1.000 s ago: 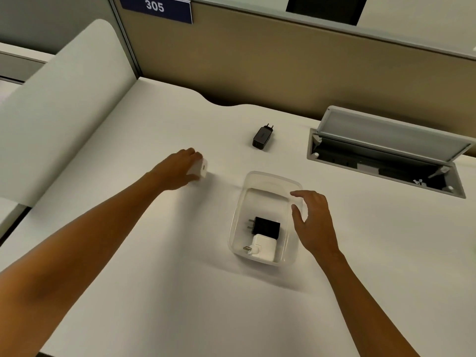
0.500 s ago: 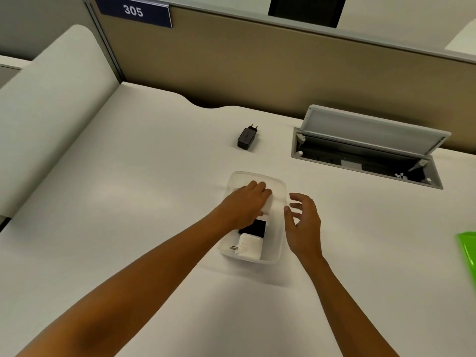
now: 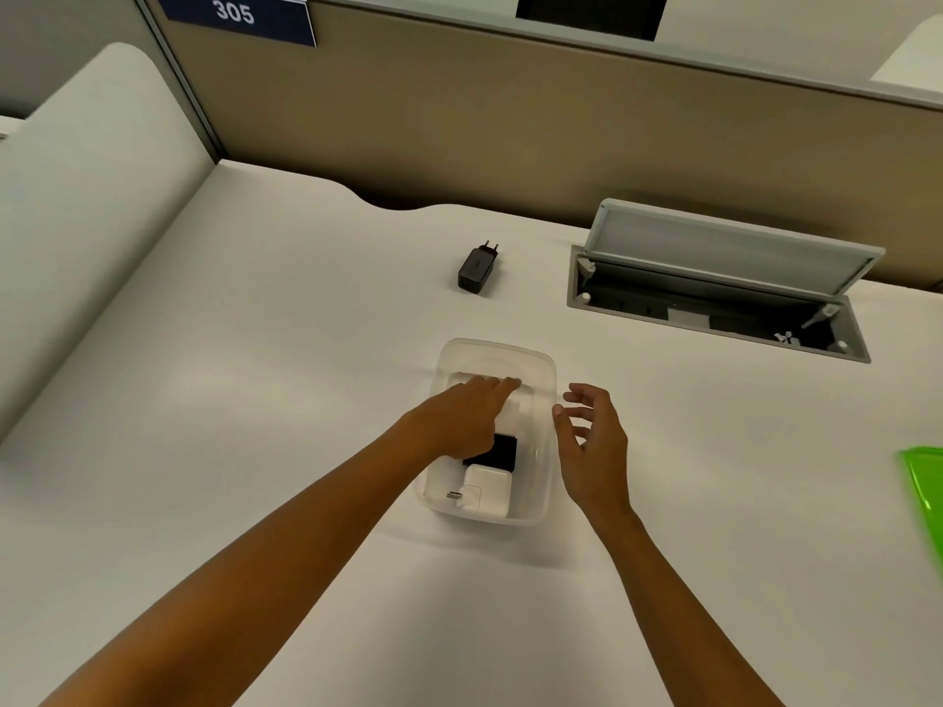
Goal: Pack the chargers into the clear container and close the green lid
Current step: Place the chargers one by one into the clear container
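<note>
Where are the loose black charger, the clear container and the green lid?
loose black charger [image 3: 476, 266]: head view, middle of its body.
clear container [image 3: 545, 360]: head view, far right rim.
green lid [image 3: 926, 484]: head view, visible corner at right edge.

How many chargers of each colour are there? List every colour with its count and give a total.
White chargers: 2, a large one in the clear container and a small one under the left hand.
Black chargers: 2, one in the container, one on the desk.
Total: 4
</note>
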Available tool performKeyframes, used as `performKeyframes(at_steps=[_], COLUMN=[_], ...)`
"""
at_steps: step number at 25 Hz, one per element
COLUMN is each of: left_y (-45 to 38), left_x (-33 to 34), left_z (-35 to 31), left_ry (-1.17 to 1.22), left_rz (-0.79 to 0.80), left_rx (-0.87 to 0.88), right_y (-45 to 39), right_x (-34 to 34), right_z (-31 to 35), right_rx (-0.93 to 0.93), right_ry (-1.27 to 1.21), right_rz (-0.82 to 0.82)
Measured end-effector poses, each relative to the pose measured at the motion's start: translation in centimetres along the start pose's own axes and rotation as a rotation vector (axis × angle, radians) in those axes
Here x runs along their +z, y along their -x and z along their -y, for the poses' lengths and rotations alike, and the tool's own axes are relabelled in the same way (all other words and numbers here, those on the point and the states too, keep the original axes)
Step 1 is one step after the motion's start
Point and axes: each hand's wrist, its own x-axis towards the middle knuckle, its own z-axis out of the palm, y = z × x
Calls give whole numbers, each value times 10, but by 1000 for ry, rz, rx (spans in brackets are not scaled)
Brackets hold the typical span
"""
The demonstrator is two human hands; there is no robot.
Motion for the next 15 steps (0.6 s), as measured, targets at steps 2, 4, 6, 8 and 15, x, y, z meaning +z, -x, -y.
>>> performKeyframes(at_steps=[2,4,6,8,15], left_y=[11,22,29,37,52], left_x=[-11,-17,-11,9,68], left_z=[-2,6,29,60,116], left_ry=[73,135,227,380,213], left_rz=[-227,-605,-954,-1007,-744], left_rx=[96,178,10,-324,-401], right_y=[-5,-11,-26,-53,-168], right_x=[0,1,1,3,66], right_z=[2,7,18,33,78], right_rx=[9,-18,-92,-144,38], right_ry=[-6,-4,4,57,337], right_rz=[-3,-9,-20,-27,243])
